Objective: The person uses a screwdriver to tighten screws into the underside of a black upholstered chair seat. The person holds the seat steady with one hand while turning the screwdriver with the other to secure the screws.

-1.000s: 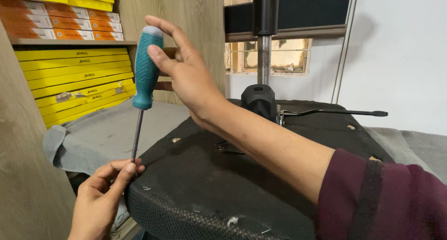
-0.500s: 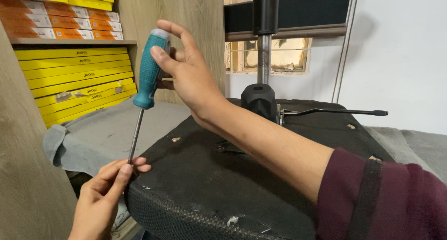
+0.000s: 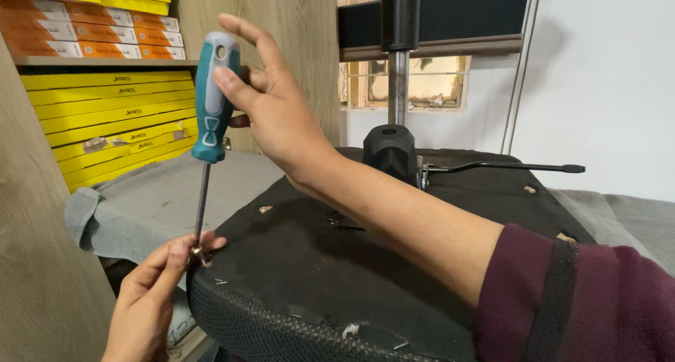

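My right hand (image 3: 271,112) grips the teal and grey handle of a screwdriver (image 3: 213,98), held upright. Its metal shaft runs down to the near left edge of an upturned black chair seat (image 3: 330,278). My left hand (image 3: 158,285) pinches a small screw at the screwdriver tip, thumb and forefinger closed around it at the seat's edge. My right forearm, in a dark maroon sleeve, crosses over the seat from the lower right.
The chair's black hub and metal gas column (image 3: 397,88) rise from the seat, with a lever (image 3: 506,167) sticking out to the right. A grey cloth-covered surface (image 3: 155,200) lies behind. Shelves of yellow and orange boxes (image 3: 98,109) stand at the left, beside wooden panels.
The screwdriver handle has tilted slightly from leaning right to nearly upright, and my right hand's fingers have shifted on it. My left hand stays at the tip.
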